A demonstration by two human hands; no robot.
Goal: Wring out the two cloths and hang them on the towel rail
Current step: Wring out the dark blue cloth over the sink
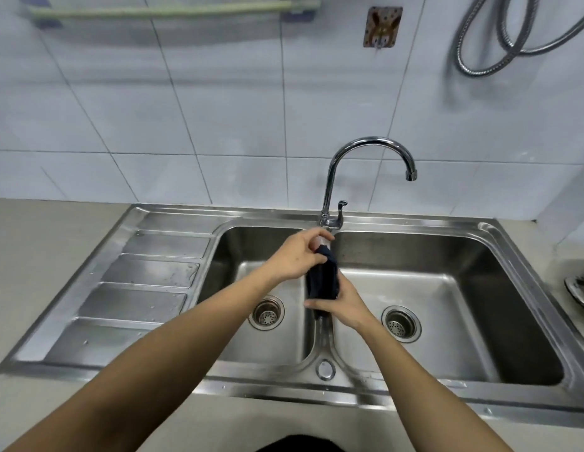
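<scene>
A dark blue cloth (322,278) is bunched into a short roll above the divider between the two basins of the steel sink (447,223). My left hand (297,256) grips its upper end, just in front of the tap's base. My right hand (338,303) grips its lower end, fingers wrapped round it. The pale green towel rail (173,10) is fixed high on the tiled wall at the upper left, with nothing on it. Only one cloth is in view.
A chrome swan-neck tap (365,148) arches toward the right basin. Each basin has a drain strainer (267,313). The ribbed drainboard (137,282) lies at the left. A wall hook (382,26) and a metal shower hose (512,34) hang at the upper right.
</scene>
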